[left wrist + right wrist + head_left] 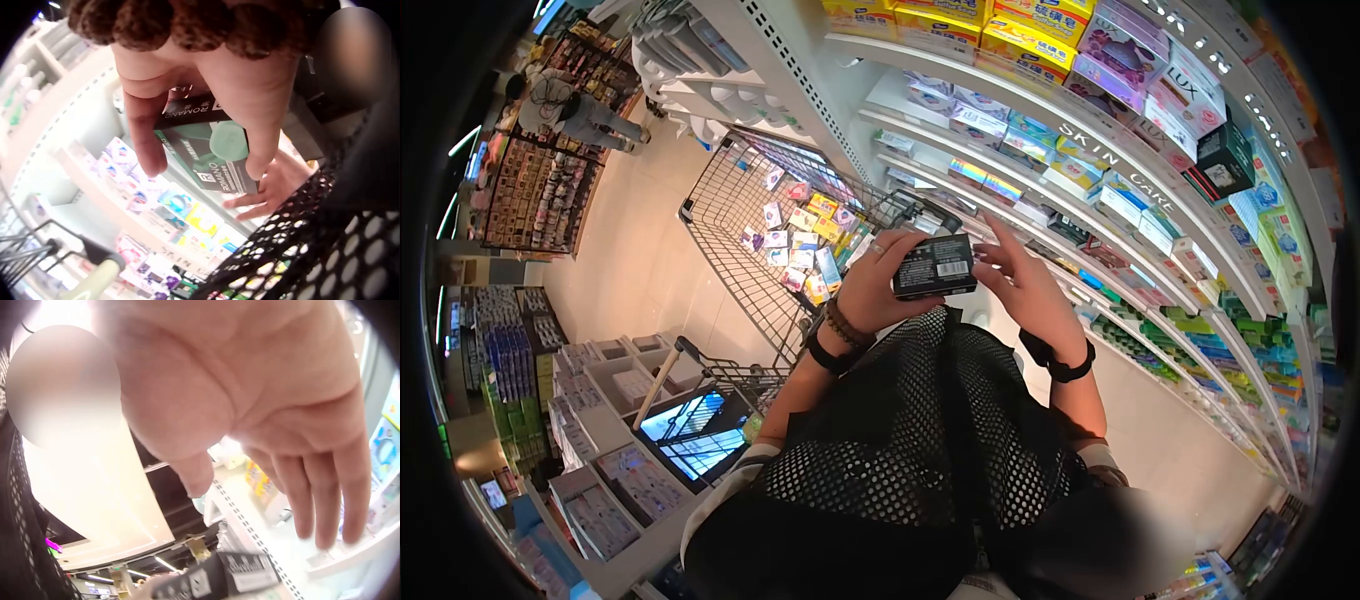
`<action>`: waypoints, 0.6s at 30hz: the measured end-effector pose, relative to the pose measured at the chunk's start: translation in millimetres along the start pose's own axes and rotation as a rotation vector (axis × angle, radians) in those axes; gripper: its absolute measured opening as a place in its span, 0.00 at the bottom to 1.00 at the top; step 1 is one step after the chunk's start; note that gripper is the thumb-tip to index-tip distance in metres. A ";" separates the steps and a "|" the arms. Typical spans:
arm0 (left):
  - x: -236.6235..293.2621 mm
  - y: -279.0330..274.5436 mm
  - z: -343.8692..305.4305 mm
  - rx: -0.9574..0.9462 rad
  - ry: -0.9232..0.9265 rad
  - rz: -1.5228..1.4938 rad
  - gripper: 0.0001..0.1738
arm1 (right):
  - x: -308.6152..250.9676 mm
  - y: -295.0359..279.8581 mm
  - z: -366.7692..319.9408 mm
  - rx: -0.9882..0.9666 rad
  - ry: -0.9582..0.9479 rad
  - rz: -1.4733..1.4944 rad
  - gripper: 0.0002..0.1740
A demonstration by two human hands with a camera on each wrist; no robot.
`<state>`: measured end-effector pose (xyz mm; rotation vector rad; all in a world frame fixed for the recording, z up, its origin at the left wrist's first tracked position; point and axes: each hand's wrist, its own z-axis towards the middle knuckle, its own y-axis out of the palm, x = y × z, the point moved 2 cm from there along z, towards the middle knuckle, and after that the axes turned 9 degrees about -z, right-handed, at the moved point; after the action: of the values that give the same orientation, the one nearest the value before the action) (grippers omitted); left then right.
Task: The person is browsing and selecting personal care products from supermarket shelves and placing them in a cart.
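In the head view my left hand (878, 285) grips a small black soap box (918, 272), its barcode side facing up. The left wrist view shows the box's other face, with ROMANO lettering and a green bar of soap (229, 140) pictured on it. Thumb and fingers of that hand hold it by opposite edges. My right hand (1032, 298) is close by on the box's right, fingers extended. From the right wrist, those fingers (322, 500) look straight with nothing in them, and the box (250, 575) appears lower down, apart from the palm.
A wire shopping cart (735, 265) holding several small boxes (805, 240) stands ahead to the left. Shelves marked SKIN CARE (1115, 165), stocked with boxed soaps, curve along the right. A low display (605, 430) stands at left. Another person (580, 110) is farther down the aisle.
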<state>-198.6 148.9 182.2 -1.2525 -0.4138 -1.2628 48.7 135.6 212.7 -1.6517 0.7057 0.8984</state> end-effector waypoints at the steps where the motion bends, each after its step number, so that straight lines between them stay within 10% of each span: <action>1: -16.9 -9.2 -13.1 0.107 -0.075 0.063 0.41 | -31.3 -12.8 -0.7 -0.005 -0.186 0.033 0.31; 4: -99.9 -48.2 -62.0 0.441 -0.739 -0.346 0.28 | -120.7 -35.6 -5.6 -0.506 -0.657 0.474 0.26; 6: -147.8 -76.9 -90.5 0.764 -0.905 -0.698 0.31 | -166.6 -4.6 -13.5 -0.746 -0.831 0.852 0.24; 10: -220.8 -128.5 -148.0 0.791 -1.044 -1.145 0.36 | -210.6 53.3 -23.3 -1.092 -0.884 1.557 0.34; 13: -279.6 -138.7 -181.5 0.858 -1.139 -1.024 0.28 | -212.3 66.5 4.1 -1.308 -0.636 1.599 0.32; 18: -360.1 -134.9 -209.7 0.854 -1.307 -1.079 0.22 | -213.7 102.4 54.9 -1.167 -0.875 1.423 0.31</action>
<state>-514.9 164.9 -120.3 -0.8825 -2.5072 -0.6474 -161.4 164.7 331.7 -1.1025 0.6649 3.2427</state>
